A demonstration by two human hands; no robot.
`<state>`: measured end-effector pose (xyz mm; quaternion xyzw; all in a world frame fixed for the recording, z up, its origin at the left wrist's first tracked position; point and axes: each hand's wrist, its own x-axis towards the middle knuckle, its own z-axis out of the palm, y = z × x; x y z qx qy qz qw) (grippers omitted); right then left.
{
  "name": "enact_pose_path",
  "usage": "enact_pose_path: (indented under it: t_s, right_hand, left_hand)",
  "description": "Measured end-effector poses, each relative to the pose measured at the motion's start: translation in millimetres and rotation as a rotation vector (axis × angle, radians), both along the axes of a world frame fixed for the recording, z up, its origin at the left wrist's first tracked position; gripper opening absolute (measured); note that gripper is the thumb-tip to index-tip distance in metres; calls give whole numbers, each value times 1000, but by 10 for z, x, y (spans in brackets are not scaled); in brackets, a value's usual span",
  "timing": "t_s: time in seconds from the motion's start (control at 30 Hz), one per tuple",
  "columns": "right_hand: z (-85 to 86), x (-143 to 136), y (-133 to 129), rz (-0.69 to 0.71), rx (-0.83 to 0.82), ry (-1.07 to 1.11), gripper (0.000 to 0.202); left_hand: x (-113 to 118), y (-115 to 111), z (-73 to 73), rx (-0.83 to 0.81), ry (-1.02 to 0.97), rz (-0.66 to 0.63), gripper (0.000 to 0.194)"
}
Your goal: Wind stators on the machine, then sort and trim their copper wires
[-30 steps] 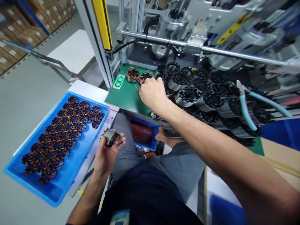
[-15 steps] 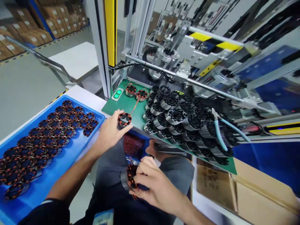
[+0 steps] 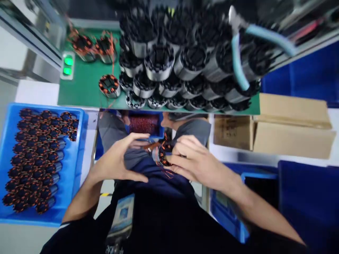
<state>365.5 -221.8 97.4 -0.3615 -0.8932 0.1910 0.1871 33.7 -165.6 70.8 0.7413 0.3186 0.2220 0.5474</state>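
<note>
My right hand (image 3: 189, 157) grips a motor stator (image 3: 156, 155) wound with copper wire, held over my lap with loose wire ends sticking out. To its left, my left hand (image 3: 123, 158) has thumb and fingers spread apart, facing the stator, with nothing plainly in its grasp. A wound stator (image 3: 109, 86) stands upright on the green mat (image 3: 84, 86), near the mat's front edge. Behind it are two more wound stators (image 3: 82, 46) with stray copper wires. Unwound stators (image 3: 160, 63) with black insulation are stacked on the mat's right part.
Pliers with light-blue handles (image 3: 239, 60) lie on the stacked stators. Many wound stators fill rows in a blue tray (image 3: 71, 169) at left. Cardboard (image 3: 291, 137) lies at right. A blue bin (image 3: 161, 130) with reddish bits sits below the mat; green-lit buttons (image 3: 68, 66) are on the mat.
My left hand has let go of a wound stator, which now stands on the green mat, and has come back toward the stator in my right hand. The view has tilted down.
</note>
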Motion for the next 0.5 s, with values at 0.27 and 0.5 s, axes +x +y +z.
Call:
enact_pose_path:
  t_s: [0.27,0.5]
  right_hand:
    - [446,-90,374,47,-76,151,29]
    - [169,251,153,-286,-99,328,87]
  left_hand:
    - [551,-196,80,-242,-235,154,77]
    - [571,-227,6,-334,-515,288,65]
